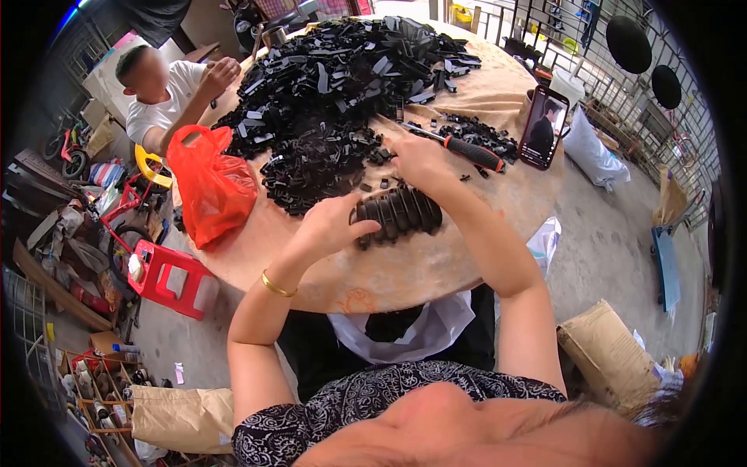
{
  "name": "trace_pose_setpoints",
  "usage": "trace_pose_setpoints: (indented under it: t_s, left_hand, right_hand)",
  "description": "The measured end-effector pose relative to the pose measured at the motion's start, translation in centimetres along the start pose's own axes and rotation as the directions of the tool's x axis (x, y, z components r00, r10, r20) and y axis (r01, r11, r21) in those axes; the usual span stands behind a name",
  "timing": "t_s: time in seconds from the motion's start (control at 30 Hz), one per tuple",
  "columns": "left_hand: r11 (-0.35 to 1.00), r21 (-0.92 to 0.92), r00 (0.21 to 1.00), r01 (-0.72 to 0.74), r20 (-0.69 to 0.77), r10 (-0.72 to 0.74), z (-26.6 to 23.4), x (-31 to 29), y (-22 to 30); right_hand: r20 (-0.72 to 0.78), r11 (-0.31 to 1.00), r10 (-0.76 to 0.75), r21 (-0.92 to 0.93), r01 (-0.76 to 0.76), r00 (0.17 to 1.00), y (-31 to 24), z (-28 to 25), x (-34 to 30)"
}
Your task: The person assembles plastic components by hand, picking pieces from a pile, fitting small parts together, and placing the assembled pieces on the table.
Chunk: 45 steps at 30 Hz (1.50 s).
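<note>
A row of ribbed black plastic parts (398,212) lies side by side near the front of the round table. My left hand (331,227) grips the left end of this row, thumb across its near side and fingers partly hidden behind. Beyond the row, my right hand (419,162) reaches in with fingers drawn together at the edge of the small black pieces (319,167); whatever they pinch is too small to make out. A screwdriver (475,153) with a red and black handle lies just past my right hand. More small black pieces (478,134) are scattered behind it.
A big heap of black plastic parts (327,70) covers the table's far side. A red plastic bag (210,187) sits at the left edge, a propped phone (543,128) at the right. Across the table sits another person (167,101). A red stool (171,276) stands left.
</note>
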<state>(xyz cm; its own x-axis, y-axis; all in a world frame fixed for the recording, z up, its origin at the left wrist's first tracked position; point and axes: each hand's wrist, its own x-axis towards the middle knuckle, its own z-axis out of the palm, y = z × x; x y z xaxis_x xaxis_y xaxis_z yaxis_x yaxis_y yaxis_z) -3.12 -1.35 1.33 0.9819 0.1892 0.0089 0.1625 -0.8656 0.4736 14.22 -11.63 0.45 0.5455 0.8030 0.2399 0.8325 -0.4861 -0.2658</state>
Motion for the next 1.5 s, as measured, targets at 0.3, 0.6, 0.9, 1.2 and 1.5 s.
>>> trace_pose_setpoints:
  t_s: [0.3, 0.6, 0.9, 1.2, 1.5]
  left_hand:
    - [0.834, -0.547, 0.934, 0.065, -0.26, -0.244, -0.6, 0.8, -0.9]
    - [0.134, -0.991, 0.969, 0.026, -0.008, -0.247, -1.0, 2.2, -2.9]
    - [0.304, -0.952, 0.965, -0.046, -0.121, -0.233, 0.0, 2.1, -2.0]
    - [0.657, -0.721, 0.813, -0.218, -0.507, -0.286, 1.6, 3.0, -1.2]
    - [0.403, -0.9, 0.813, -0.169, -0.358, -0.459, -1.9, 3.0, -3.3]
  right_hand:
    - [-0.176, 0.969, -0.011, 0.24, 0.054, 0.984, -2.2, -1.1, -0.9]
    - [-0.358, 0.64, -0.278, 0.623, 0.45, 0.891, -4.4, -0.4, -2.4]
    - [-0.422, 0.775, -0.321, 0.397, 0.491, 0.848, -4.3, -0.5, -2.8]
    - [-0.34, 0.823, -0.303, 0.377, 0.424, 0.89, -4.6, 1.1, -3.0]
    - [-0.251, 0.71, -0.633, 0.19, 0.678, 0.733, -8.7, 0.2, -5.5]
